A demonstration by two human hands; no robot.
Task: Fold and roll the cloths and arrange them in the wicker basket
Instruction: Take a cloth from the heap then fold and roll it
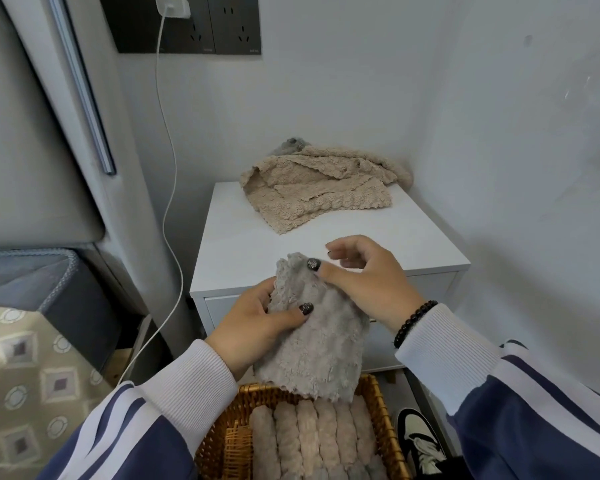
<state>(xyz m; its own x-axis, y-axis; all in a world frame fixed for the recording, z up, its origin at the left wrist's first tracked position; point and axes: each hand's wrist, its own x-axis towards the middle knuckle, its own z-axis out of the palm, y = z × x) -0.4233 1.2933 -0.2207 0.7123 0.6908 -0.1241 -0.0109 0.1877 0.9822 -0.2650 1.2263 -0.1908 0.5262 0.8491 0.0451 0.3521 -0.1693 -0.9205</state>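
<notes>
Grey fluffy folded cloth (pixel 314 337) hangs over my brown wicker basket (pixel 378 407) — left hand (pixel 257 327) grips its side, right hand (pixel 364 275) pinches its top corner — beige rolled cloths (pixel 312 441) fill the basket.

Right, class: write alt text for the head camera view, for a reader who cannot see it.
A person's left hand and right hand hold a grey fluffy cloth above a wicker basket already lined with rolled cloths. Behind, a heap of unfolded beige cloths lies on a white nightstand against the wall.
</notes>
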